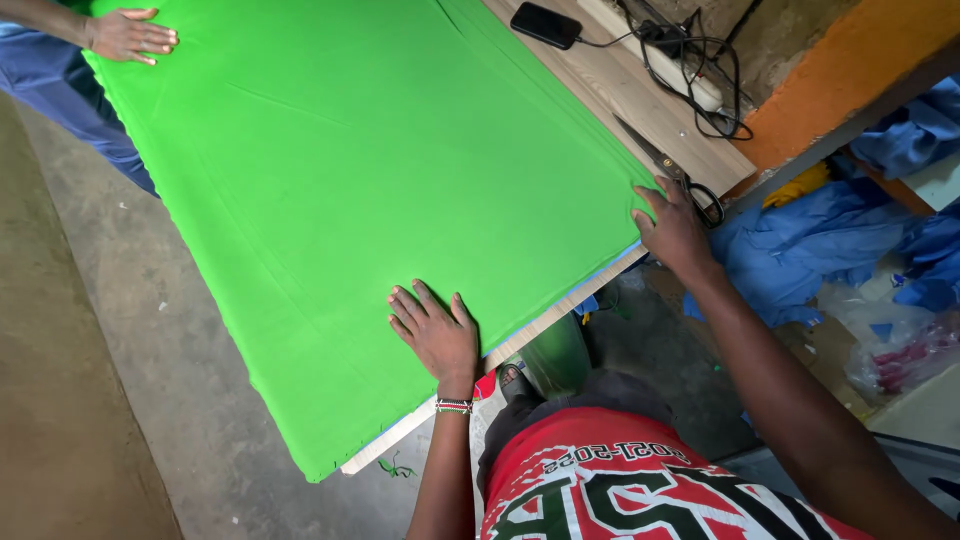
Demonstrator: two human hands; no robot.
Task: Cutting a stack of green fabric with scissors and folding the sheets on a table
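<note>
Green cloth [360, 170] covers the wooden table [610, 80], both hands' fingers [420, 305] spread flat on it.

One head-worn view, looking steeply down.

We look from above our own chest onto the near edge of the surface [600, 75], close enough that the green cloth [350, 180] fills most of the frame, with floor to its left.
</note>
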